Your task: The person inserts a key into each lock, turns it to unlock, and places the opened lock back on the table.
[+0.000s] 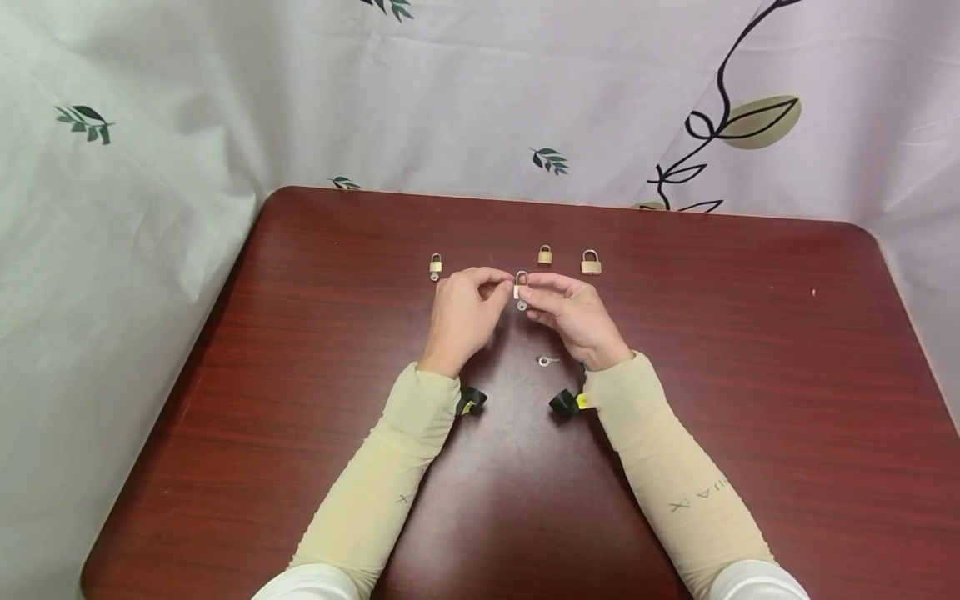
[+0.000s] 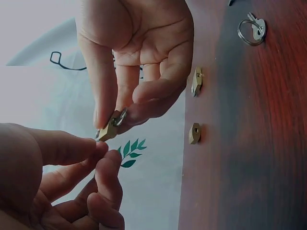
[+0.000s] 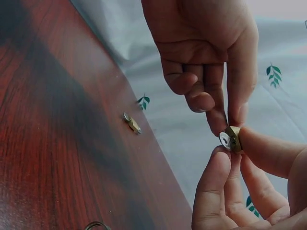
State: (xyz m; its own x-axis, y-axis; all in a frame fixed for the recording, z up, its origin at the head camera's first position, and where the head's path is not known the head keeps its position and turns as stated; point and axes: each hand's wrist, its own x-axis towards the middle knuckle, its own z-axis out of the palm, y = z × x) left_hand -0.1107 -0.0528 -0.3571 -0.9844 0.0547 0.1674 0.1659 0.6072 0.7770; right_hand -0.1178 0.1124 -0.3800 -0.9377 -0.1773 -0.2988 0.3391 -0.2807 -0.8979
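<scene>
Head view alone shows three padlocks beyond the held padlock.

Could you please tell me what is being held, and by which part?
A small, boxy brass padlock with a silver shackle: the right hand pinches its body, and the left hand appears to pinch its shackle end.

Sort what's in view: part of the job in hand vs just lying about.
Job:
- held padlock, inserted key
- left hand, right hand
- likely, though untouched: keyed padlock, small padlock, large padlock, ringed key

Just there:
- pale speck, too small to identify
- curtain, backdrop
- table, work surface
</scene>
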